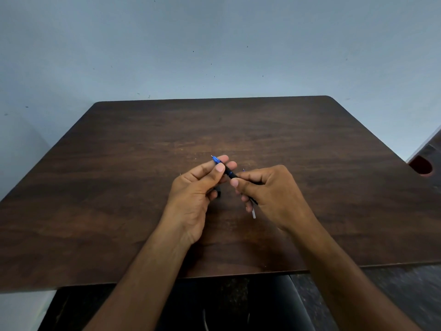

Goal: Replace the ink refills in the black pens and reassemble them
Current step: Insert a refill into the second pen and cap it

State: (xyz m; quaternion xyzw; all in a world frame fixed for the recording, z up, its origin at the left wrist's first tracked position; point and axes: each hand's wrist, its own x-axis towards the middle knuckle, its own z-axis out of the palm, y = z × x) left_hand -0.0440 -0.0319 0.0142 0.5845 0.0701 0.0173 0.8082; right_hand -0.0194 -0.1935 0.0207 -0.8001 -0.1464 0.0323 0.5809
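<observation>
Currently you hold the slim black plastic pen with the blue tip section in both hands above the dark brown wood-grain worktop, near its middle. Your left hand pinches the blue tip end between thumb and fingertips; your right hand has its grip curled round the black barrel. Long axis: runs from upper left, tip pointing away from you, down to lower right into your right palm. A thin pale refill tube pokes out below your right hand. Judgement: the joint lies between the two grips, so twisting or pushing along that axis should seat it.
</observation>
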